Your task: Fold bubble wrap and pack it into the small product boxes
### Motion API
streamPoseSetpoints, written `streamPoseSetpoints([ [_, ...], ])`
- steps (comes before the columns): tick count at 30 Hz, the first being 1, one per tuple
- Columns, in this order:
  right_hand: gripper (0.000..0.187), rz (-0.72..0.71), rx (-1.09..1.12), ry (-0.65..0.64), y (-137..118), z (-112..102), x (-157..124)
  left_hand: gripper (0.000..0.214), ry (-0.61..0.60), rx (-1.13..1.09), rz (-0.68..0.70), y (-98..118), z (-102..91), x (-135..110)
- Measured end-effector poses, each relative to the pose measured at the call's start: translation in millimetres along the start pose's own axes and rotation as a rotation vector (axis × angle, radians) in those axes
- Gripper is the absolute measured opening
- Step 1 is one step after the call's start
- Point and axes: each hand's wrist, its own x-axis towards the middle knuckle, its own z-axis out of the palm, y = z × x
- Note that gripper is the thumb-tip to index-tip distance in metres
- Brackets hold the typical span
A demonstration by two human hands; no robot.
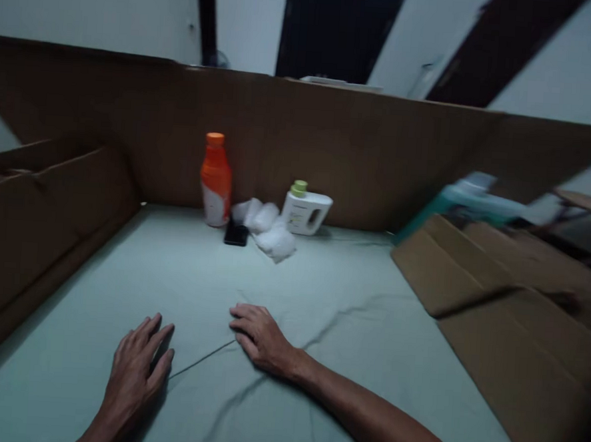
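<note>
My left hand rests palm down on the pale green surface, its fingers stretched out and a little apart. Farther forward and to the right, my right hand also lies palm down, fingers stretched and slightly bent, with the forearm coming in from the lower right. A thin dark strand, perhaps a cord or thin stick, runs between the two hands. One end is by my left thumb and the other by my right thumb; neither hand visibly grips it.
At the back stand an orange bottle and a white jug with a green cap. Crumpled white plastic and a black phone-like object lie between them. Cardboard walls enclose the surface; a blurred teal bottle is at right.
</note>
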Motion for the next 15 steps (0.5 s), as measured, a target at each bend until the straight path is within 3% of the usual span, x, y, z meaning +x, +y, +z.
streamPoseSetpoints([
  [5, 0.03, 0.02, -0.091, -0.01, -1, -29, -85, 0.047, -0.101, 0.061, 0.254, 70, 43.6, 36],
  [8, 0.028, 0.106, -0.214, 0.102, 8, -68, -124, 0.047, -0.113, 0.116, 0.388, 112, 59.2, 52],
  [12, 0.03, 0.305, -0.513, 0.348, 23, -166, -152, 0.046, -0.067, 0.134, 0.463, 140, 66.3, 58],
  [15, 0.038, 0.513, -0.761, 0.45, 33, -251, -152, 0.045, -0.053, 0.035, 0.482, 127, 76.1, 56],
])
